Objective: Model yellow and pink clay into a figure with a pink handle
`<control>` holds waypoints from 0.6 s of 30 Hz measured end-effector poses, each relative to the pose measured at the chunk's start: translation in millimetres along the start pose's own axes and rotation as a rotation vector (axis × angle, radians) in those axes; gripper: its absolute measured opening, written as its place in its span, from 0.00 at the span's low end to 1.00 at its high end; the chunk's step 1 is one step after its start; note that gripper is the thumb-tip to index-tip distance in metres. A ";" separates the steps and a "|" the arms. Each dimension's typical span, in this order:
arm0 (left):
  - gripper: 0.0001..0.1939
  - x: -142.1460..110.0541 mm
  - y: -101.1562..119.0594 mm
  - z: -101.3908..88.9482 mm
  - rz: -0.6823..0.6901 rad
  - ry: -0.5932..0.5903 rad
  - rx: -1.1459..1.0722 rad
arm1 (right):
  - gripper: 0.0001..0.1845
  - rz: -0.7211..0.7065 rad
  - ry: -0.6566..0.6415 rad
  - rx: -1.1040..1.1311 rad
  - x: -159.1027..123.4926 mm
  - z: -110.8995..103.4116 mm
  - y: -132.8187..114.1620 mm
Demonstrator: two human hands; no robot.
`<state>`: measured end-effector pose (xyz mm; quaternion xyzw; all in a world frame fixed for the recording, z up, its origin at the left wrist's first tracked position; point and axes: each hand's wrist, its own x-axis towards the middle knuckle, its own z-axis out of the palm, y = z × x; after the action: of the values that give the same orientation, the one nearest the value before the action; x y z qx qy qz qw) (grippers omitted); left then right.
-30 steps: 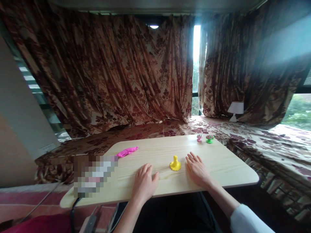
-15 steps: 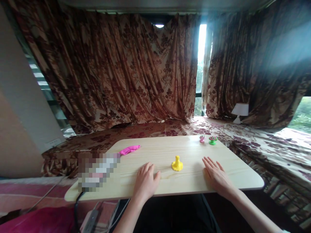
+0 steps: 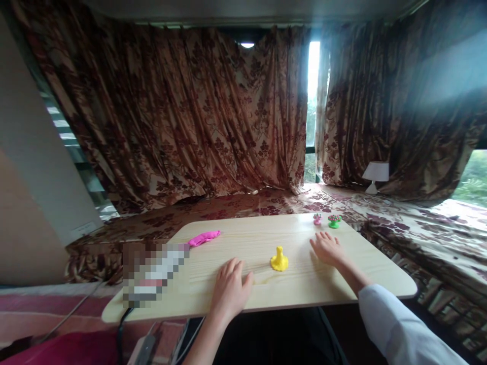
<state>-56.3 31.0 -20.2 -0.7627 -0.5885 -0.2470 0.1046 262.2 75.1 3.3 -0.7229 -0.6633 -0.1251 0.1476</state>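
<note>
Flat on the wooden table (image 3: pixel 297 294) lies my left hand (image 3: pixel 231 288), fingers out and holding nothing. My right hand (image 3: pixel 327 248) is reached forward over the table's right part, fingers apart and nothing in them. Between the hands stands a yellow clay piece (image 3: pixel 279 259) with a wide ruffled base and a narrow upright stem. Just beyond my right hand are a small pink clay piece (image 3: pixel 317 219) and a green clay piece (image 3: pixel 334 221) with a dotted, mushroom-like top. A long pink lump of clay (image 3: pixel 204 238) rests at the back left.
A blurred-out, pixelated object (image 3: pixel 158 274) lies on the table's left side, with a black cable (image 3: pixel 120 329) running down from it. A white lamp (image 3: pixel 376 176) stands on the cloth-covered ledge (image 3: pixel 266 200) behind. Patterned curtains (image 3: pixel 213 111) hang at the back.
My right hand has moved forward, toward the small pink and green pieces, and its pale sleeve now shows. My left hand stays in about the same place.
</note>
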 end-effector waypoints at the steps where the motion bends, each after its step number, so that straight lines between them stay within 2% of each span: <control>1: 0.20 -0.4 -0.2 0.1 -0.001 0.003 -0.001 | 0.17 0.007 0.003 -0.004 -6.0 -0.4 9.0; 3: 0.19 -0.9 -0.4 0.9 0.000 0.009 -0.003 | 0.17 -0.003 0.012 -0.005 -27.3 -1.1 21.2; 5: 0.18 -0.9 -0.5 2.2 0.002 0.014 -0.005 | 0.18 -0.047 0.013 0.008 -54.1 -1.9 23.5; 7: 0.17 -0.6 -0.3 3.2 0.005 0.017 -0.005 | 0.19 -0.110 0.007 0.033 -76.5 -3.2 15.6; 9: 0.17 0.2 0.2 3.5 0.009 0.017 -0.005 | 0.20 -0.166 0.002 0.064 -86.6 -4.9 -0.4; 11: 0.17 1.0 0.7 3.2 0.014 0.015 -0.003 | 0.19 -0.196 0.005 0.093 -81.7 -6.2 -20.5; 14: 0.17 1.8 0.9 2.7 0.018 0.013 0.002 | 0.19 -0.186 0.010 0.129 -53.0 -7.1 -46.0; 16: 0.18 1.8 0.5 2.6 0.020 0.012 0.005 | 0.18 -0.143 -0.010 0.147 -28.4 -7.3 -51.5; 18: 0.19 1.3 -0.1 2.5 0.022 0.013 0.006 | 0.18 -0.090 -0.061 0.170 -7.4 -7.4 -44.2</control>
<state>-55.5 33.4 -21.7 -0.7670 -0.5802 -0.2493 0.1134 217.6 68.8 9.5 -0.6806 -0.7076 -0.0529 0.1822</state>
